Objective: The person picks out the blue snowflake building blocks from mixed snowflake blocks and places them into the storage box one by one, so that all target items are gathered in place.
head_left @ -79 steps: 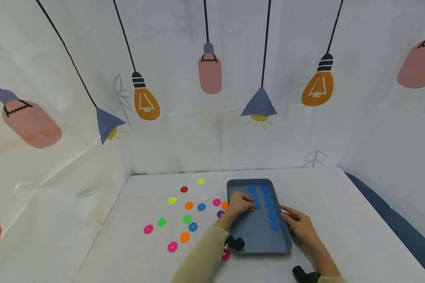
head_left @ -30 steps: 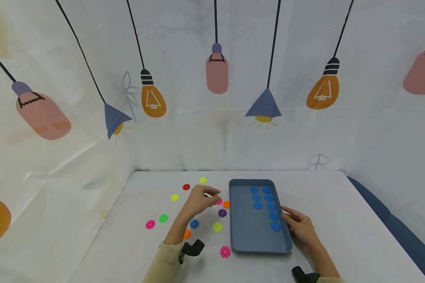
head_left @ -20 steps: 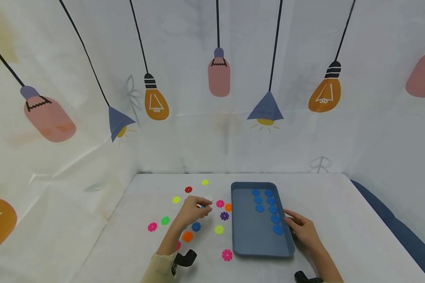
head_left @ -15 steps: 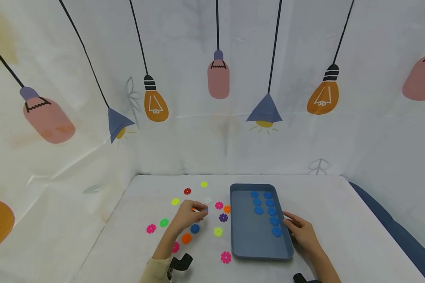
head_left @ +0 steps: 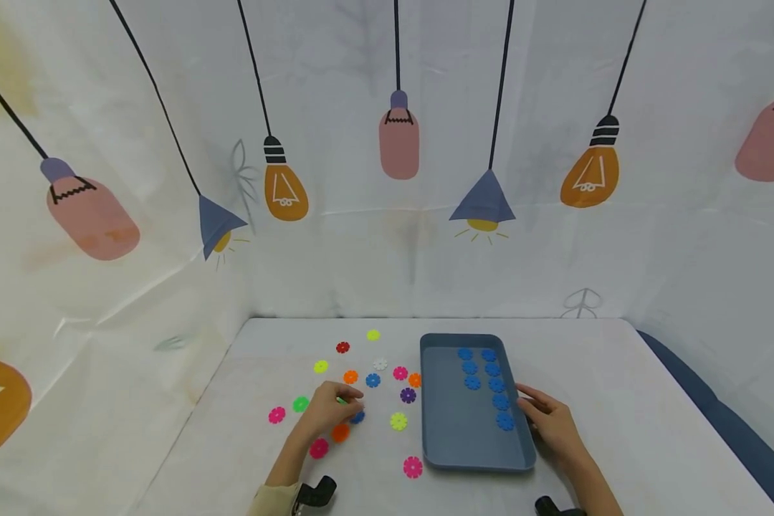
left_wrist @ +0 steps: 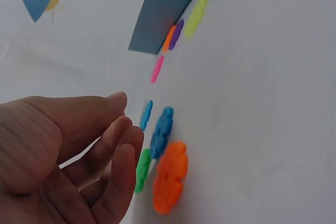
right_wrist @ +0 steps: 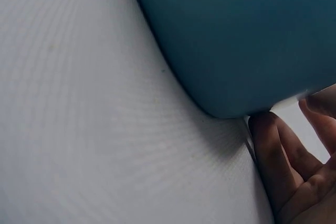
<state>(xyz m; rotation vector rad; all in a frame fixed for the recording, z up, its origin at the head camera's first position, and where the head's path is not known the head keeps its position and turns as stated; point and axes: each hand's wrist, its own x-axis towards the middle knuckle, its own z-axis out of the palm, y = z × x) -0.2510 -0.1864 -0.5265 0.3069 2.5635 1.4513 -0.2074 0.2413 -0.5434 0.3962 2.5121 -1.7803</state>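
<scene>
Since left hand [head_left: 325, 410] fingers [left_wrist: 122, 140] hover apart over green disc [left_wrist: 142, 169], pinch its thin rim; light, stiff, slippery. Right hand [head_left: 552, 424] fingers, relaxed, rest against tray [head_left: 464, 437] at 3 o'clock.

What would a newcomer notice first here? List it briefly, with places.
First, the blue tray in the middle of the white table, with blue flower discs lined up inside it along its right side. To its left lie scattered discs in many colours. The left hand hovers over those, the right hand rests against the tray's right edge. Behind hangs a cloth printed with lamps.
</scene>
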